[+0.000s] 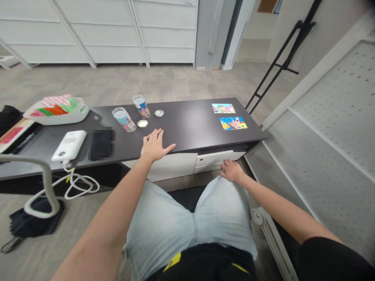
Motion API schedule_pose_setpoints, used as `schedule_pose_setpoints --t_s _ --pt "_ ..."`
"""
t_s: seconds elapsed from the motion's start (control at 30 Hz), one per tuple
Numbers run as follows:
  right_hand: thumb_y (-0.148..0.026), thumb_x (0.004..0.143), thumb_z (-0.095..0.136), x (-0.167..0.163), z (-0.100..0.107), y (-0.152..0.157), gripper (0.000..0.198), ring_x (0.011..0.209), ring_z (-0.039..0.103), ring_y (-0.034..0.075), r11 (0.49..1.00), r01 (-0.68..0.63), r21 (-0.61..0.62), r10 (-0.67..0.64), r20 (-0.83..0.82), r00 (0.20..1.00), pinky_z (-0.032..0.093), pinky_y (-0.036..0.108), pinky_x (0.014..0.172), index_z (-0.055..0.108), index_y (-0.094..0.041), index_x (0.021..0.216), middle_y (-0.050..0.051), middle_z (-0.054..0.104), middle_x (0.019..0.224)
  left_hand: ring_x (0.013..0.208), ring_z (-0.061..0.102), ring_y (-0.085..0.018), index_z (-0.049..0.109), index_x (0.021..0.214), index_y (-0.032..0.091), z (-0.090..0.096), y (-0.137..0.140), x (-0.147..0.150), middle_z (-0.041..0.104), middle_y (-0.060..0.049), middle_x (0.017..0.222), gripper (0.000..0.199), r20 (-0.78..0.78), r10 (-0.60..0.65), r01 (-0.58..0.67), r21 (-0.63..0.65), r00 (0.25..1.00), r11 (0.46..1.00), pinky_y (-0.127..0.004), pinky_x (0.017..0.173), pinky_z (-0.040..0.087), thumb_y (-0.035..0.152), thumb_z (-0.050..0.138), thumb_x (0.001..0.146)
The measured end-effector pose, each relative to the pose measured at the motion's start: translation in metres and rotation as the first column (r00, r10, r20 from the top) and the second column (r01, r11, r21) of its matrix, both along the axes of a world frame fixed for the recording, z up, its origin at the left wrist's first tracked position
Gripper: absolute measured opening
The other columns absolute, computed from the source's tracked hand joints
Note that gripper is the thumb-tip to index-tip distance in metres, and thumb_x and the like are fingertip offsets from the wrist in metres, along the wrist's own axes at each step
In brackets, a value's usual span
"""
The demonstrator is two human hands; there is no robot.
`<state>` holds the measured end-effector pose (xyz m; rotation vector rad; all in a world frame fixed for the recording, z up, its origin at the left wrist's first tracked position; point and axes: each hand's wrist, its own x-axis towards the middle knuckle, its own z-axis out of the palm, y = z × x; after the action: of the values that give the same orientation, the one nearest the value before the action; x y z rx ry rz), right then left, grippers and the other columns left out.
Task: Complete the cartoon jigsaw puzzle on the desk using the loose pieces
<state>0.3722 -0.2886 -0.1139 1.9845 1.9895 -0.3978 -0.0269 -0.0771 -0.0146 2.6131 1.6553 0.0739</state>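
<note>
My left hand (pixel 154 145) lies flat on the front edge of the dark desk (pixel 187 121), fingers spread, with nothing in it. My right hand (pixel 232 170) rests on my right knee, fingers stretched out and holding nothing. Beyond my left hand stand two clear cylindrical containers with cartoon prints, one nearer (pixel 124 120) and one farther back (pixel 141 106). Beside them lie two round silvery lids, a nearer lid (pixel 142 123) and a farther lid (pixel 159 113). Toward the desk's right end are two cartoon picture cards, the upper card (pixel 224 108) and the lower card (pixel 233 123).
On the left are a white basket (pixel 63 118) of colourful items, a white power bank (pixel 69 145) with a cable (pixel 83 183), and a blurred-out dark object (pixel 102 143). White drawers (pixel 218 159) sit under the desk. A perforated panel (pixel 331 117) borders the right side.
</note>
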Motion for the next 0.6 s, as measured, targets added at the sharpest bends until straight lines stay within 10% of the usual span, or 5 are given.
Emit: schedule_pose_setpoints --t_s 0.6 --pt "-0.05 0.131 0.084 -0.0021 -0.0005 0.0003 0.027 0.151 0.081 0.033 1.0 0.012 -0.004 -0.012 -0.007 1.0 0.071 0.057 0.13 0.089 -0.034 0.152 0.015 0.08 0.175 0.201 0.031 -0.046 0.045 0.204 0.005 -0.0009 -0.0018 -0.0021 0.037 -0.031 0.212 0.102 0.063 -0.011 0.013 -0.032 0.998 0.999 -0.065 0.156 0.035 0.073 0.061 0.129"
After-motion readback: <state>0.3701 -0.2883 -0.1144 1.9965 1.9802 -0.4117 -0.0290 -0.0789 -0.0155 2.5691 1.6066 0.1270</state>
